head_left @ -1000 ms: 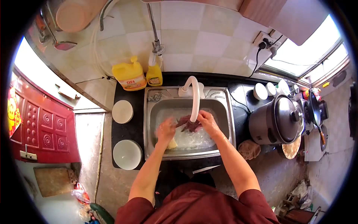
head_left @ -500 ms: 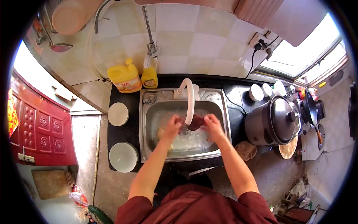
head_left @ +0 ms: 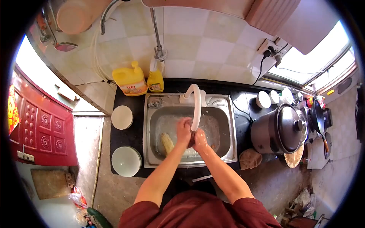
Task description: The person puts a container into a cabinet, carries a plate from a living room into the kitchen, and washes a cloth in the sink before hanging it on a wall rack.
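My left hand (head_left: 184, 131) and my right hand (head_left: 200, 140) are close together over the steel sink (head_left: 148, 129), under the curved white faucet (head_left: 196, 108). Bunched between them is a dark reddish-brown cloth (head_left: 192, 138), mostly hidden by my fingers. Both hands are closed on it. A pale yellow, elongated thing that looks like a loofah (head_left: 166, 143) lies in the left part of the basin. Water with some froth covers the basin floor.
Yellow detergent bottles (head_left: 130, 80) stand behind the sink. Stacked white bowls (head_left: 126, 161) and a white dish (head_left: 122, 117) sit to the left. At right are a large lidded cooker (head_left: 266, 129), a brown cloth (head_left: 250, 159) and small bowls (head_left: 263, 99).
My hands have come together, and the cloth that was stretched between them is now bunched up. The yellow loofah-like thing shows more clearly. The view has shifted slightly.
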Motion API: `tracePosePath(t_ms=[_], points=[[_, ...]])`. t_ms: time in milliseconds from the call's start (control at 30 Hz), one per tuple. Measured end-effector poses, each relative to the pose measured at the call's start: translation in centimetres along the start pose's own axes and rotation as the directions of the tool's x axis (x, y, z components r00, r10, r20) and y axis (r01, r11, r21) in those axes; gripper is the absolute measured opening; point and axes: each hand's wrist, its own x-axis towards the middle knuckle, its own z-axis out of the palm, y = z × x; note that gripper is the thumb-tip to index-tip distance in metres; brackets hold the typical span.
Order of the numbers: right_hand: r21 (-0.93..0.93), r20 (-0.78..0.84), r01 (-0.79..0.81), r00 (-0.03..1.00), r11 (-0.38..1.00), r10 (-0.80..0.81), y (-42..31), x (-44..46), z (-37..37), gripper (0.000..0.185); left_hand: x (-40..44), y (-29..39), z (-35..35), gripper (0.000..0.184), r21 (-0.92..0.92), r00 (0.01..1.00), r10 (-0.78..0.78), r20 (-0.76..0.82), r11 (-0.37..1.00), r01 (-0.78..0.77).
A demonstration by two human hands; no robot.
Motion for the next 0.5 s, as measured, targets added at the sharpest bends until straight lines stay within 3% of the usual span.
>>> tracePosePath(t_ms=[33, 67, 100, 133, 167, 200, 233, 267, 333, 400, 433, 500], points=[[-0.140, -0.047, 0.010, 0.999, 0.990, -0.016, 0.5, 2.0, -1.5, 0.042, -1.1, 0.3, 0.1, 0.026, -0.117, 0.997, -0.033, 0.073, 0.992, 0.041], [-0.042, -0.055, -0.047, 0.997, 0.998, 0.045, 0.6, 3.8, -3.3, 0.043, -2.8, 0.5, 0.5, 0.034, -0.096, 0.979, -0.122, 0.164, 0.986, 0.139], [0.054, -0.057, -0.105, 0.992, 0.993, 0.108, 0.0, 5.0, -4.8, 0.045, -6.3, 4.4, 0.6, 0.039, -0.012, 0.982, 0.160, 0.097, 0.987, -0.159], [0.265, 0.119, -0.305, 0.952, 0.915, 0.283, -1.5, 3.6, -4.7, 0.046, -8.3, 5.4, 1.3, 0.038, 0.249, 0.924, 0.383, 0.017, 0.893, -0.375], [0.155, -0.043, -0.211, 0.975, 0.965, 0.220, -1.7, 3.5, -4.0, 0.044, -8.3, 5.2, 1.6, 0.036, 0.276, 0.902, 0.432, 0.016, 0.865, -0.419], [0.089, 0.152, -0.210, 0.969, 0.974, 0.195, -1.5, 3.1, -3.7, 0.042, -8.3, 4.9, 1.8, 0.035, 0.303, 0.877, 0.480, 0.015, 0.834, -0.461], [-0.014, 0.094, -0.219, 0.971, 0.976, 0.219, -1.1, 2.2, -3.6, 0.035, -6.5, 2.7, 2.0, 0.033, 0.093, 0.932, 0.359, 0.059, 0.927, -0.363], [-0.116, 0.036, -0.237, 0.969, 0.965, 0.243, -1.4, 0.5, -2.2, 0.028, -3.0, -3.9, 2.7, 0.030, 0.139, 0.978, 0.196, -0.076, 0.973, -0.184], [-0.201, 0.008, -0.224, 0.973, 0.954, 0.230, -0.5, -0.6, -1.5, 0.018, -0.5, -0.6, -1.9, 0.032, 0.171, 0.980, -0.143, 0.136, 0.978, 0.119], [-0.128, 0.118, -0.137, 0.981, 0.982, 0.152, -0.4, -0.4, -2.0, 0.014, -0.1, 0.6, -3.4, 0.029, 0.279, 0.999, 0.041, 0.035, 0.959, -0.050], [-0.196, 0.190, -0.074, 0.975, 0.978, 0.112, -1.3, -0.3, -2.7, 0.015, 0.4, 0.3, -4.2, 0.028, 0.182, 1.000, 0.024, 0.003, 0.983, -0.024], [-0.343, 0.151, 0.160, 0.982, 0.926, -0.114, -2.0, 0.5, -4.8, 0.015, 1.5, -0.3, -5.0, 0.028, -0.019, 0.999, -0.017, -0.048, 1.000, 0.016]])
